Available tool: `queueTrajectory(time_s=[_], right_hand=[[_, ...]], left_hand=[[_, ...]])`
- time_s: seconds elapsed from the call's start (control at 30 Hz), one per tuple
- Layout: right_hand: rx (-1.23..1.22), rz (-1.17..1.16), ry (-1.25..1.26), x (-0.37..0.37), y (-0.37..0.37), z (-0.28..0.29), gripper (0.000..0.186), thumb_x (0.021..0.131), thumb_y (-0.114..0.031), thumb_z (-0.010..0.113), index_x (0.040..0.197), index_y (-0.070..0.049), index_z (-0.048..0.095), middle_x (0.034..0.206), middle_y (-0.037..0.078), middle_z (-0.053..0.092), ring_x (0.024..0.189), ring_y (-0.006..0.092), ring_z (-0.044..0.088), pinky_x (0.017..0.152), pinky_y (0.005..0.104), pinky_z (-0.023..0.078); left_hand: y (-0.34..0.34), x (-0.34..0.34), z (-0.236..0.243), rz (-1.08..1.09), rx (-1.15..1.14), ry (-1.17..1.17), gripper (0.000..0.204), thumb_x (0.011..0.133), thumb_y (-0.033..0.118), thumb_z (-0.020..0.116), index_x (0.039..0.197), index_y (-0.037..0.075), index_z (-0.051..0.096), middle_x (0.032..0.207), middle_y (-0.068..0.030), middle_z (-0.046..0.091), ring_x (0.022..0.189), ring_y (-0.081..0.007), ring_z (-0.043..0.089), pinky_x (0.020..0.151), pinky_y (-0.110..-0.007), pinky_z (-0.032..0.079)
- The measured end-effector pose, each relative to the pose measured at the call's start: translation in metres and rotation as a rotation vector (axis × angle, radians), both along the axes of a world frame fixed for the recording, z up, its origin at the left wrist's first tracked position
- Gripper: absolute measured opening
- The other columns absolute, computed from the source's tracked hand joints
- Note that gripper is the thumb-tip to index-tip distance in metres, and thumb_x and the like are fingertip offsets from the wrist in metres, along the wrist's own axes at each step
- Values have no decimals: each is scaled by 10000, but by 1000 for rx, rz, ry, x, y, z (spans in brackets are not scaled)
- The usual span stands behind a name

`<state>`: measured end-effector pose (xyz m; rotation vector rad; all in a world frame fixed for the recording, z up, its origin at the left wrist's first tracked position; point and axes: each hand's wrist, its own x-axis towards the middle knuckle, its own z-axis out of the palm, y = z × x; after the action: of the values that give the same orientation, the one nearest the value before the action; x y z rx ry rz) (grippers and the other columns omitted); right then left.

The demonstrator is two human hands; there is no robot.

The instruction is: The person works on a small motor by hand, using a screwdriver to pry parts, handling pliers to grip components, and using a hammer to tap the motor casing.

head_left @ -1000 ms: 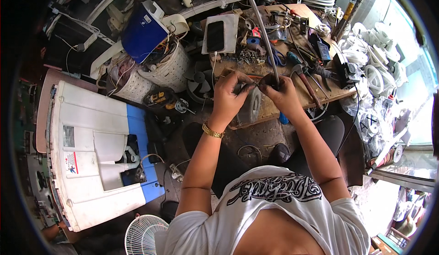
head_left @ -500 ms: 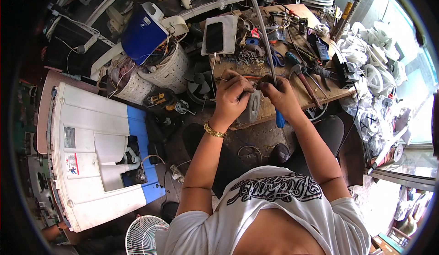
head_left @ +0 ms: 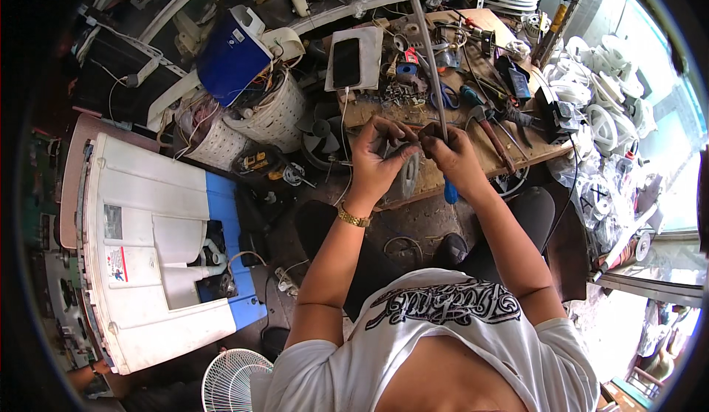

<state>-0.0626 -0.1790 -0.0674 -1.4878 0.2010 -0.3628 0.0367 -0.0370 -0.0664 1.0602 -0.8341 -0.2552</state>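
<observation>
Wooden workbench (head_left: 509, 157), tool clutter, cramped workshop

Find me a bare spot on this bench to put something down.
Little is free: the wooden bench shows a bare strip along its near edge, between the right hand and the pliers. Behind the hands, around the phone and scissors, it is crowded.

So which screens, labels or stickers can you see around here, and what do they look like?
Smartphone: dark blank screen, lying on a white tray at the bench's back left.
Labels: a grey rectangular sticker above a white one with red marks, on the white washing machine top at left.
Blue container: small white label.
</observation>
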Motion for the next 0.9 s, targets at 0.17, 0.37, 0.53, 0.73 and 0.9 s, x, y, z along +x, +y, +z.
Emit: queueTrajectory(time_s=[0.17, 0.37, 0.53, 0.73, 0.9], right_hand=[[74, 29, -54, -3, 1, 4, 228, 940, -174, 606, 1014, 37, 646, 871, 17, 643, 800, 83, 555, 719, 266, 464], [139, 1, 92, -4, 5, 4, 249, 952, -192, 600, 1042, 36, 641, 853, 17, 638, 783, 98, 559, 699, 270, 459], [183, -232, 213, -4, -1, -6, 255, 946, -241, 619, 1049, -8, 631, 816, 8, 624, 705, 85, 527, 594, 244, 413], [308, -140, 32, -22, -46, -39, 216, 957, -261, 604, 1075, -86, 649, 772, -17, 602, 571, 45, 474, 470, 207, 328], [149, -82, 293, 3, -64, -38, 212, 964, -287, 624, 1048, -93, 627, 660, -45, 483, 474, 58, 383, 405, 234, 270]], left_hand=[[0, 0, 0, 91, 136, -172, 310, 802, -63, 763, 962, 53, 524, 997, -66, 674, 941, -120, 648, 835, -258, 486], [-4, -6, -2, 1, 18, -18, 311, 814, -44, 762, 998, 51, 530, 995, -62, 672, 938, -124, 641, 845, -263, 499], [5, 9, -3, 275, 118, -78, 226, 852, -2, 731, 1033, 37, 602, 973, -58, 669, 907, -148, 642, 814, -282, 509], [28, 13, -24, 450, 509, -454, 165, 841, 83, 730, 959, 17, 634, 960, -108, 656, 913, -265, 626, 812, -363, 484], [36, 2, -47, 607, 432, -391, 225, 848, 118, 729, 1021, 22, 622, 975, -114, 633, 940, -291, 601, 849, -385, 471]])
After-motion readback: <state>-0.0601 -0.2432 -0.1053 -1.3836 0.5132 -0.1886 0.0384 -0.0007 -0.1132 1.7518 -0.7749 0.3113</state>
